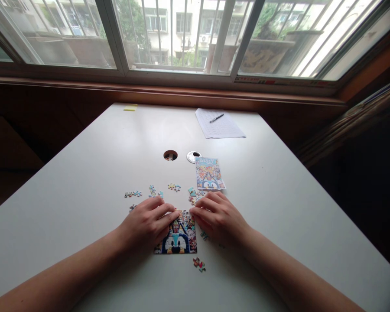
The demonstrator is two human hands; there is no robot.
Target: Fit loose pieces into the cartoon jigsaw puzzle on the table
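A partly assembled jigsaw puzzle [176, 243] lies flat on the white table, showing a blue cartoon dog's face amid small coloured figures. Over its left side rests my left hand [154, 216], fingers spread and slightly bent, the index fingertip at the top edge. At the upper right corner is my right hand [214, 212], its fingers curled and close together; whatever lies under the fingertips is hidden. Loose puzzle pieces [133, 194] are scattered left of and above the puzzle, and more pieces [199, 264] lie below it. Other pieces [195, 197] sit just beyond my right fingers.
A picture card [209, 173] of the same design lies behind my right hand. The table [84, 173] has a round hole [170, 155] and a metal ring cover [193, 156]. Paper sheets [219, 128] with a pen [216, 118] and a yellow slip [130, 107] lie near the window.
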